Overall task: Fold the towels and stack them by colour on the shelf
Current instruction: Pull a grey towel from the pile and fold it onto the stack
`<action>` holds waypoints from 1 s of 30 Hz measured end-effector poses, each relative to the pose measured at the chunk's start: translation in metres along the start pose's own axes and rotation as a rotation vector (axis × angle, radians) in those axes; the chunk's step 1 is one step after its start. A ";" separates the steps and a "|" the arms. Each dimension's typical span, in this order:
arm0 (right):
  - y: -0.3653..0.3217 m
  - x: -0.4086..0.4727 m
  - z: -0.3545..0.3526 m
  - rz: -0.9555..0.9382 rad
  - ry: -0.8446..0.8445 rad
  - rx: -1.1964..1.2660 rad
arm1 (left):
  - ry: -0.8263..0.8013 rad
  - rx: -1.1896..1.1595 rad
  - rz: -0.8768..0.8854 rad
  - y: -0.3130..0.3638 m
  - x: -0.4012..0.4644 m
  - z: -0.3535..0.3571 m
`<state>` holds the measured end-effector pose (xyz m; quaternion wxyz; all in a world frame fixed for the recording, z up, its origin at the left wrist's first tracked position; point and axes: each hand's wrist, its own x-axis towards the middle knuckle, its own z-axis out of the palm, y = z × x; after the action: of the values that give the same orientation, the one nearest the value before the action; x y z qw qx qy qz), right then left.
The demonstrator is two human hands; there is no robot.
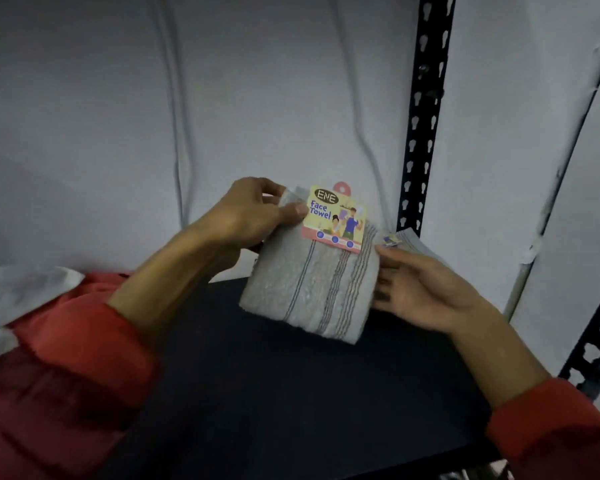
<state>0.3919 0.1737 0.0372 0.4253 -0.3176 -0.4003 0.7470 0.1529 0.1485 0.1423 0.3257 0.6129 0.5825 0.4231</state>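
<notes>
Folded towel [309,285] held over the shelf [291,393].
Left hand [253,213] pinches its far corner; right hand [426,289], fingers straight, touches its right edge.

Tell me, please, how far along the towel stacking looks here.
One grey towel already lies at the back of the shelf. A second folded towel is in hand: the left hand pinches its top, the right hand steadies its side. It is not yet stacked. Other colours are not visible.
</notes>
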 end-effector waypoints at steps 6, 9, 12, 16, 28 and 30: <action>-0.039 0.000 -0.015 -0.241 -0.035 -0.023 | 0.102 -0.200 -0.064 -0.005 0.053 0.037; -0.040 0.002 -0.027 -0.259 -0.007 -0.189 | 0.113 -0.302 -0.158 -0.018 0.073 0.070; -0.042 0.013 -0.039 -0.334 0.275 -0.108 | 0.091 -0.371 -0.244 -0.030 0.090 0.094; -0.046 0.022 -0.055 -0.441 0.611 0.030 | 0.092 -0.399 -0.297 -0.042 0.110 0.114; -0.028 0.052 -0.082 -0.500 1.023 -0.708 | 0.216 -0.049 -0.099 -0.086 0.121 0.153; -0.023 0.052 -0.076 -0.571 0.972 -0.965 | 0.222 0.048 0.015 -0.083 0.112 0.157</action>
<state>0.4401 0.2521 0.0136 0.5455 -0.6476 -0.5175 0.1234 0.2535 0.2828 0.0162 0.2415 0.5741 0.6204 0.4766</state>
